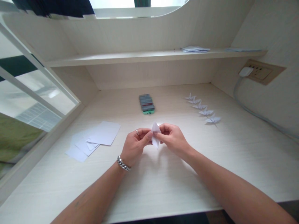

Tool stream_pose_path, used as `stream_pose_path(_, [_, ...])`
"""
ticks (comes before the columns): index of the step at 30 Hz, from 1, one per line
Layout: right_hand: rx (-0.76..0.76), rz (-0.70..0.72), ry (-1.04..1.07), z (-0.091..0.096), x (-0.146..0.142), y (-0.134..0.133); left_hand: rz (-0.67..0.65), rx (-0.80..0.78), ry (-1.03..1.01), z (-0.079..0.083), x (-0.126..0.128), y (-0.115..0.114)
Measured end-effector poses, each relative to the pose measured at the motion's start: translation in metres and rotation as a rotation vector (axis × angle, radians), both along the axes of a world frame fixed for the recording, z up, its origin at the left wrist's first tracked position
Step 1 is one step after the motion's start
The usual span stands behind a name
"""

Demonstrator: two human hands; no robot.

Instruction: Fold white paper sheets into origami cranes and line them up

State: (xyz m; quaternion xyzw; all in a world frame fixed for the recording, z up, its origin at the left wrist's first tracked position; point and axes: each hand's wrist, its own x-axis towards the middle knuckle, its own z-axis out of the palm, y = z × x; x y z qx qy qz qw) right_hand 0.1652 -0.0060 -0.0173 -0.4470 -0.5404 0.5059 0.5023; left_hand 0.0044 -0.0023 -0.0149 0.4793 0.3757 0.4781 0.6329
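Observation:
Just above the desk, a small folded piece of white paper (155, 143), pointed at top and bottom, is held between both hands. My left hand (135, 143), with a ring and a chain bracelet, pinches its left side between thumb and fingers. From the other side my right hand (174, 138) grips it, the thumb lying across its middle. Fingers hide part of the folds. Several white origami cranes (213, 119) stand in a slanting row to the right. Loose white paper sheets (105, 133) overlap on the desk at the left.
Beyond the hands lies a phone-like object (147, 104), blurred out with a green lower edge. A shelf (121, 59) runs along the back, bearing a paper stack (195, 49). On the right wall a plug (246, 72) trails a grey cable (257, 115) down the desk's side.

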Motion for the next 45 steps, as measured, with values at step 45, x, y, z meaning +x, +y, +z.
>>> stream_pose_path(45, [-0.077, 0.065, 0.024, -0.0016, 0.0006, 0.0007, 0.090, -0.001, 0.192, -0.0004, -0.0033, 0.0035])
